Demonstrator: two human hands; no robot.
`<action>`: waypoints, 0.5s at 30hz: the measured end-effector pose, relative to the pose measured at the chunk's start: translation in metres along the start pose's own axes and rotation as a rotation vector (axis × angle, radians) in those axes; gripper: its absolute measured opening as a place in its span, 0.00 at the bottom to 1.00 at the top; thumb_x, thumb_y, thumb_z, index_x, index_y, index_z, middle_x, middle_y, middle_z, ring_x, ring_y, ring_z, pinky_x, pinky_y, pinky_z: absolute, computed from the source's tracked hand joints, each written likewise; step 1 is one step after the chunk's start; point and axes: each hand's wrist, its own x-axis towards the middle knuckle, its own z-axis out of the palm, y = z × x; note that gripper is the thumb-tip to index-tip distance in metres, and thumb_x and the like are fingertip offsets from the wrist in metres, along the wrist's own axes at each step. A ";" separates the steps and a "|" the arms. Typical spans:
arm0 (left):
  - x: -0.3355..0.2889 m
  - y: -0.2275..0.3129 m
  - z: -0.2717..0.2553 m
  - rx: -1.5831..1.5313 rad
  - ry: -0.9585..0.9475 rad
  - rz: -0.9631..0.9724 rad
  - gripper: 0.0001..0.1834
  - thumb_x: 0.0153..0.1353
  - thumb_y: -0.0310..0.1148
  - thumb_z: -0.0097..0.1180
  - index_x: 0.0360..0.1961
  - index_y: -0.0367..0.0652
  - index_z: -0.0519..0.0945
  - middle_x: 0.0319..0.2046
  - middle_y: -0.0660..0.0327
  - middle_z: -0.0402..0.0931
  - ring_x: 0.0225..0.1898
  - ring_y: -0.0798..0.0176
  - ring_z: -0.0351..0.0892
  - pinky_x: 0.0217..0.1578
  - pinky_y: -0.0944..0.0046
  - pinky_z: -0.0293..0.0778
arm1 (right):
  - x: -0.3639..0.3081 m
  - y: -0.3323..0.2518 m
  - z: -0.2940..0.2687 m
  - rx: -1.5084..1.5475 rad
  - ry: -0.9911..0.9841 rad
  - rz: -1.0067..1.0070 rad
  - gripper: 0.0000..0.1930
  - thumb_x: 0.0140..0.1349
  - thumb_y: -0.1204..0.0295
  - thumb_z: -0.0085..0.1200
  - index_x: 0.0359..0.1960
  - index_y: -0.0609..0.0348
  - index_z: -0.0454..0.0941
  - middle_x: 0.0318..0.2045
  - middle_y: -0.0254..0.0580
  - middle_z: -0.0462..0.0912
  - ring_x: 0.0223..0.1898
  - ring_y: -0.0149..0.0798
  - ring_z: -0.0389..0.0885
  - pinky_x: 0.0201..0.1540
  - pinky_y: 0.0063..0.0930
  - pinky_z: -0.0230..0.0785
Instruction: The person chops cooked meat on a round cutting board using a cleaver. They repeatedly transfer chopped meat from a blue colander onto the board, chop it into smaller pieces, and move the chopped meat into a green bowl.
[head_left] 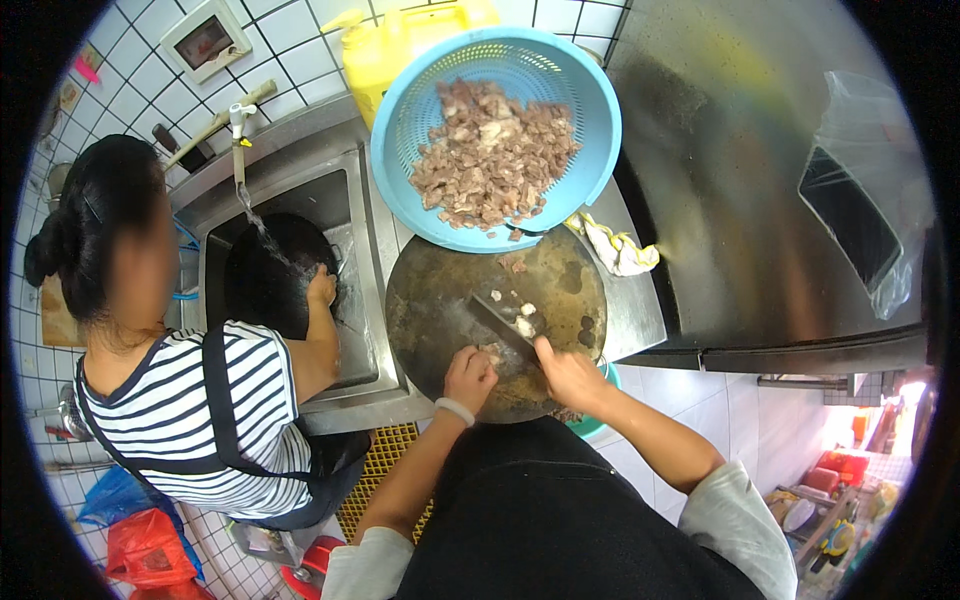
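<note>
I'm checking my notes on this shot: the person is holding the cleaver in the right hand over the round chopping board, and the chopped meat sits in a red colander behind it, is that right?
Not quite: the colander holding the chopped meat is light blue, not red, as the head view shows. The rest stands: the right hand holds the cleaver over the round chopping board.

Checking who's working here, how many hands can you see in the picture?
3: left hand and right hand on the round chopping board; a co-worker's hand in the sink. Their other hand is hidden.
</note>
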 end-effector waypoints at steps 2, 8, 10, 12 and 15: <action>-0.004 -0.002 0.004 -0.013 -0.018 -0.009 0.13 0.47 0.24 0.59 0.37 0.39 0.77 0.42 0.51 0.72 0.42 0.46 0.74 0.43 0.54 0.74 | -0.031 -0.008 -0.008 -0.064 -0.018 -0.037 0.15 0.54 0.79 0.47 0.41 0.63 0.57 0.24 0.60 0.80 0.26 0.60 0.80 0.26 0.49 0.73; -0.004 0.008 0.007 0.014 -0.028 0.015 0.14 0.47 0.23 0.58 0.38 0.39 0.76 0.42 0.51 0.72 0.44 0.45 0.74 0.45 0.54 0.73 | -0.047 -0.020 0.012 -0.045 0.002 -0.041 0.14 0.52 0.80 0.47 0.38 0.63 0.57 0.21 0.60 0.78 0.23 0.60 0.79 0.25 0.51 0.72; -0.003 0.014 0.003 0.017 -0.045 0.021 0.13 0.47 0.22 0.57 0.37 0.39 0.76 0.43 0.50 0.72 0.44 0.45 0.74 0.44 0.54 0.73 | -0.040 -0.026 0.009 -0.021 -0.043 0.007 0.12 0.56 0.80 0.44 0.40 0.64 0.57 0.24 0.60 0.79 0.26 0.59 0.81 0.27 0.50 0.73; -0.006 0.011 0.004 0.013 -0.094 0.008 0.11 0.47 0.22 0.57 0.35 0.39 0.76 0.45 0.50 0.72 0.44 0.45 0.74 0.45 0.54 0.73 | -0.001 -0.028 0.026 0.027 0.065 -0.037 0.13 0.55 0.81 0.45 0.40 0.64 0.57 0.24 0.62 0.79 0.27 0.61 0.80 0.28 0.50 0.73; -0.007 0.000 0.004 -0.051 -0.099 0.038 0.09 0.46 0.22 0.59 0.32 0.39 0.77 0.45 0.51 0.73 0.44 0.46 0.74 0.44 0.54 0.73 | 0.043 -0.013 0.030 0.074 0.101 -0.004 0.16 0.52 0.81 0.46 0.41 0.65 0.56 0.23 0.63 0.78 0.28 0.63 0.79 0.29 0.51 0.72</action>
